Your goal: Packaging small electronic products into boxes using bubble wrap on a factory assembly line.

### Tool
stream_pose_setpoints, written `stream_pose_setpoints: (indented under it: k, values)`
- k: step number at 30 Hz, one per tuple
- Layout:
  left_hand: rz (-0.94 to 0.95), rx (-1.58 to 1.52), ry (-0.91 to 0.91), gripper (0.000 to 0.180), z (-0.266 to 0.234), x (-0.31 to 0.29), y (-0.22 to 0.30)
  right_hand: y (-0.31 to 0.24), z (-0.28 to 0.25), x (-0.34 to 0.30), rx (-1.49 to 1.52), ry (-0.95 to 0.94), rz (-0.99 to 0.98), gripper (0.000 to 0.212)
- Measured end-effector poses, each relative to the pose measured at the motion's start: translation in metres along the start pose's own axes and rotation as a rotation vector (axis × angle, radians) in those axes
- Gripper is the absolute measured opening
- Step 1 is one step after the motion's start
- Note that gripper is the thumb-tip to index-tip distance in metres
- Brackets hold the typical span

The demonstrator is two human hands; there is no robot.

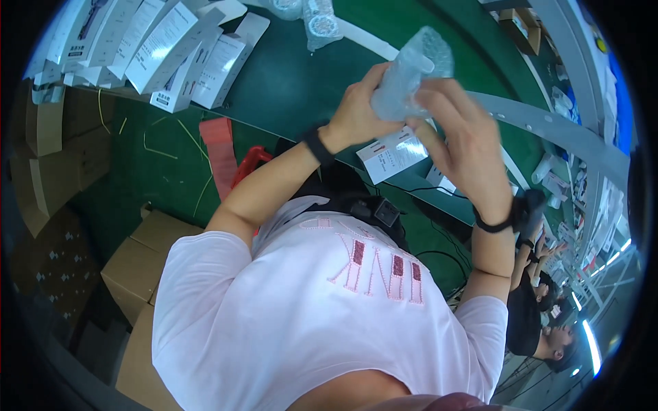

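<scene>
A clear bubble-wrap pouch (399, 89) with a whitish item inside is held above the green worktable (288, 82). My left hand (360, 106) grips its left side, the fingers wrapped behind it. My right hand (466, 130) is at its lower right end, thumb and bent fingers closing on the wrap; motion blurs these fingertips a little. What the item inside is, I cannot make out. Under my hands a white printed carton (392, 161) lies on the table, and a second white carton (441, 179) is partly hidden by my right hand.
White printed cartons (161, 51) stand in a row at the table's left. Other bubble-wrapped items (321, 26) lie at the far edge. Brown cardboard boxes (140, 253) are on the floor at left, near a red object (252, 164). A metal frame (548, 120) and other people (541, 315) are at right.
</scene>
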State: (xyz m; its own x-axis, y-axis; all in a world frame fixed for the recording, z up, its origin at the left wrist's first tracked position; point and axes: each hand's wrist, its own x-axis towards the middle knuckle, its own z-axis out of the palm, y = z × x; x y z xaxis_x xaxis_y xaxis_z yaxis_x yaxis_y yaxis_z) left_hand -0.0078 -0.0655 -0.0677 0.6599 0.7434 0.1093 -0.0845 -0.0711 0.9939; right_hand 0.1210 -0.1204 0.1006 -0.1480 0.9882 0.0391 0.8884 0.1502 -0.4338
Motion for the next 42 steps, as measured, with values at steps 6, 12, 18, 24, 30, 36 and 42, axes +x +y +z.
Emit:
stream_pose_setpoints:
  k: [6,12,18,24,30,36,42]
  values:
    - [-0.219,-0.730,-0.357,0.070,-0.019,-0.031,0.088,-0.049,-0.059,-0.033,-0.168,0.188,-0.074,0.029]
    - [-0.297,-0.900,-0.459,0.070,-0.006,-0.037,0.106,-0.066,-0.064,-0.056,-0.107,0.266,-0.069,0.024]
    - [-0.098,-0.119,-0.565,0.074,0.026,-0.038,0.093,-0.033,0.012,-0.095,0.900,0.735,0.431,0.095]
    - [0.097,0.366,-0.511,0.061,0.051,-0.021,0.011,0.049,0.080,-0.222,1.406,1.073,1.083,0.038]
    - [-0.486,0.795,-0.601,0.055,0.122,0.027,-0.071,0.113,0.067,-0.279,1.279,1.257,1.055,0.036]
    - [-0.279,0.834,-0.638,0.029,0.143,0.011,-0.051,0.150,0.038,-0.222,1.406,1.473,0.646,0.034]
    - [-0.198,0.649,-0.553,0.030,0.101,0.012,0.061,0.135,0.029,-0.145,1.363,1.291,0.383,0.035]
